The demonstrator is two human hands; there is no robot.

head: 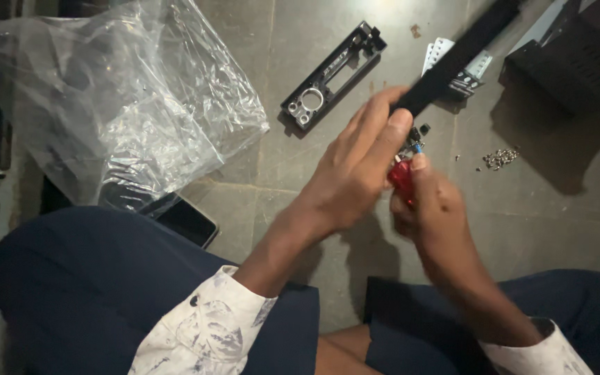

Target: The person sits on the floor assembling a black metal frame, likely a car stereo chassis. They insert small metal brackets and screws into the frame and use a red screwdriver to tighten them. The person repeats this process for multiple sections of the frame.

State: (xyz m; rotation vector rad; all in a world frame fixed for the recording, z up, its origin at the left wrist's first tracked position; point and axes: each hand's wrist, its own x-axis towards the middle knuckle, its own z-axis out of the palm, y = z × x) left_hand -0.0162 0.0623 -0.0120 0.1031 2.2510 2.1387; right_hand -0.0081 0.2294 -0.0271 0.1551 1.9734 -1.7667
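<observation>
my left hand [359, 163]: fingers closed round long black bar [453, 62], centre, slanting far right. my right hand [428, 201]: fist gripping red-handled screwdriver [402, 177], tip at bar's near end. black frame [332, 75] far; screws [500, 158] right.

There is just one view, from a camera on the person's head. It looks almost straight down at the grey floor [272, 201] and sits close above the person's lap. The left hand [359, 170] and right hand [428, 205] fill the middle (both arms come in from the bottom edge). The knees fill the bottom corners.
</observation>
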